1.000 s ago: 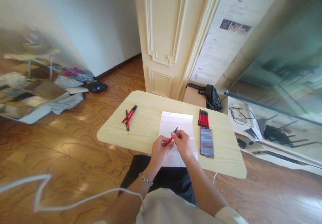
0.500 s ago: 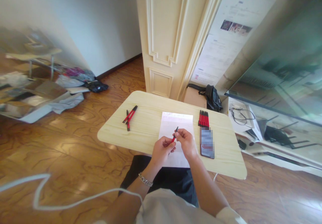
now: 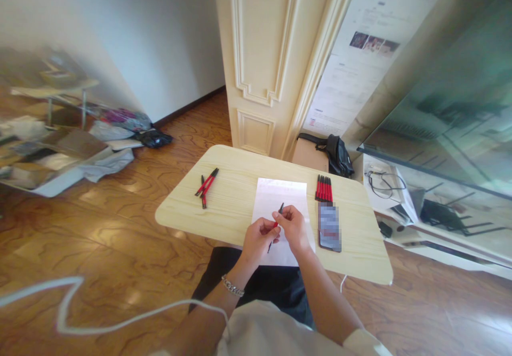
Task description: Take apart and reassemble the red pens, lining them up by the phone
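Observation:
Above a white sheet of paper (image 3: 280, 190), both hands hold one red pen (image 3: 276, 224) with black ends. My left hand (image 3: 258, 237) pinches its lower part, and the dark lower end pokes out beneath the fingers. Higher up, the thumb and fingers of my right hand (image 3: 294, 228) are closed on the pen near its black upper end. Several red-and-black pens (image 3: 324, 189) lie side by side in a row at the right of the paper. To the left, a few more pens (image 3: 207, 184) lie loosely crossed.
A phone (image 3: 329, 227) with a blurred screen lies below the pen row on the light wooden table (image 3: 232, 172). A white cable (image 3: 132, 315) crosses the lower left. Beyond the table are a black bag (image 3: 338, 153) and a low white cabinet (image 3: 440, 244).
My right hand has shifted slightly left and lower along the pen, covering more of its red part. More of the pen's dark lower end shows under my left hand.

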Action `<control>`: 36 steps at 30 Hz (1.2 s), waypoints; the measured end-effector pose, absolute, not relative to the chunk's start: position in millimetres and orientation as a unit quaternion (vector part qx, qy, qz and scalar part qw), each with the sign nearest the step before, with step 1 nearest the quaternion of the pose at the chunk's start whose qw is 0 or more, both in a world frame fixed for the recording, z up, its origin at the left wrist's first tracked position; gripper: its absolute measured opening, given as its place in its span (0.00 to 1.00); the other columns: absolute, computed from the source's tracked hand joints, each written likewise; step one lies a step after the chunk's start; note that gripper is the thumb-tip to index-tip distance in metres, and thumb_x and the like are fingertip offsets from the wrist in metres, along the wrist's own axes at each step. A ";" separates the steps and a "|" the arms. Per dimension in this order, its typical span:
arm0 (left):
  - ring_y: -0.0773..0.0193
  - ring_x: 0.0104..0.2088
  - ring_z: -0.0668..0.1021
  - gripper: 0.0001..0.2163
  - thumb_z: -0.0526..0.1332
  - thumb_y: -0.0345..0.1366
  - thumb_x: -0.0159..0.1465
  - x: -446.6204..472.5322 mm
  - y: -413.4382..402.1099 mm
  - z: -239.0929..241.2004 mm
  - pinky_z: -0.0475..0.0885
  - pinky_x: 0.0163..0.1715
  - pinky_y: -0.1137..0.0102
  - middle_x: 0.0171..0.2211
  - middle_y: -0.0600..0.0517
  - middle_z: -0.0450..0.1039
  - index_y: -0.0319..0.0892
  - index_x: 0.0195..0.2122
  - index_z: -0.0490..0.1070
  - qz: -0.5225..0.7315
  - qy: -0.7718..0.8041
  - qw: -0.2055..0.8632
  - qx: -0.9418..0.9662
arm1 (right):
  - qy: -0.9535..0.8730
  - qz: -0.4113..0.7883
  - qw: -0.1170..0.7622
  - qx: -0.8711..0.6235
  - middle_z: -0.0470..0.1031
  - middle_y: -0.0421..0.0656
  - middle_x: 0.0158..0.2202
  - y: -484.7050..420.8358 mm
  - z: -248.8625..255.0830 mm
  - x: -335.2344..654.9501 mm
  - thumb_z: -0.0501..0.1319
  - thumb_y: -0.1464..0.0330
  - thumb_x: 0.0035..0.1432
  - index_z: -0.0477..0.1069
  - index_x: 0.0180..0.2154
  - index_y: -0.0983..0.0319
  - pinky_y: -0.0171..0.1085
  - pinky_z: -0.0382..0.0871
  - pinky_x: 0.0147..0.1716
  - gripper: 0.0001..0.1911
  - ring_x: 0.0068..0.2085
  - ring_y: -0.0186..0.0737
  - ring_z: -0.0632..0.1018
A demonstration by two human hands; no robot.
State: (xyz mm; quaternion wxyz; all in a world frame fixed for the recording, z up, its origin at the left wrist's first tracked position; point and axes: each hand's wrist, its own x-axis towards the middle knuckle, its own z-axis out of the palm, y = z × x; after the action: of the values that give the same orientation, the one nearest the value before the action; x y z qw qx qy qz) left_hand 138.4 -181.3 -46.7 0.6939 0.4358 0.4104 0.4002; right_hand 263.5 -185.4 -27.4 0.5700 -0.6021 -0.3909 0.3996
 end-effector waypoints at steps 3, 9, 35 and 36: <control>0.64 0.25 0.77 0.14 0.68 0.43 0.52 137.9 -181.9 -46.2 0.75 0.28 0.68 0.23 0.52 0.75 0.39 0.32 0.71 0.384 0.404 0.722 0.409 | -0.383 0.442 0.570 -0.577 0.72 0.40 0.27 -187.2 -24.8 262.3 0.64 0.56 0.50 0.71 0.35 0.61 0.35 0.64 0.28 0.16 0.29 0.36 0.70; 0.64 0.25 0.78 0.14 0.68 0.43 0.52 136.6 -181.5 -48.0 0.74 0.28 0.68 0.23 0.52 0.75 0.39 0.32 0.71 0.390 0.404 0.712 0.422 | -0.376 0.485 0.582 -0.534 0.76 0.44 0.33 -188.2 -20.1 264.0 0.63 0.57 0.52 0.72 0.39 0.61 0.37 0.66 0.32 0.16 0.32 0.38 0.73; 0.64 0.23 0.77 0.13 0.68 0.43 0.52 136.5 -181.5 -55.4 0.75 0.27 0.68 0.22 0.52 0.75 0.38 0.32 0.72 0.388 0.409 0.700 0.439 | -0.382 0.447 0.587 -0.556 0.77 0.43 0.30 -186.5 -27.2 265.0 0.62 0.61 0.54 0.73 0.36 0.62 0.37 0.65 0.34 0.12 0.32 0.38 0.74; 0.64 0.23 0.77 0.13 0.68 0.42 0.52 136.8 -181.5 -57.1 0.74 0.27 0.68 0.22 0.52 0.75 0.38 0.32 0.73 0.390 0.411 0.694 0.445 | -0.378 0.438 0.593 -0.560 0.77 0.43 0.29 -186.2 -28.9 263.9 0.62 0.61 0.54 0.73 0.35 0.62 0.37 0.65 0.33 0.11 0.32 0.38 0.74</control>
State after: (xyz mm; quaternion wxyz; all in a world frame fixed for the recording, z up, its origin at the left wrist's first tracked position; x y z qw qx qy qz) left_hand 136.8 -181.5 -57.1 0.6941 0.4446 0.4108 0.3896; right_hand 263.9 -186.2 -28.9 0.5931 -0.5596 -0.3783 0.4381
